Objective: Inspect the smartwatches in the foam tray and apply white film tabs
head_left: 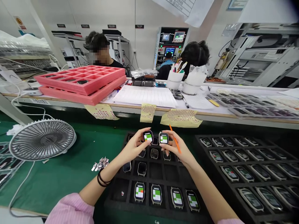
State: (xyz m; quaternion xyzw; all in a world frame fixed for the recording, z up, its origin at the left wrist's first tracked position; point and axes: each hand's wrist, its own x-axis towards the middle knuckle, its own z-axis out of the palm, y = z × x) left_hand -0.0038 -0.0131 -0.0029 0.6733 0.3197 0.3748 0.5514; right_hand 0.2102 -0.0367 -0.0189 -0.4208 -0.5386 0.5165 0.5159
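Our left grip (133, 145) pinches one lit watch (148, 137).
Our right grip (179, 146) clasps a second watch (163, 138) and orange stick (175, 138), toward the tray's (140, 209) far edge.

Green-white watch screen (164, 138), orange stick (175, 138), striped pink sleeve (71, 209)

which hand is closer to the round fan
The left hand, holding a watch, is nearer, to the right of the round fan. The right hand, holding a second watch and an orange stick, is farther right.
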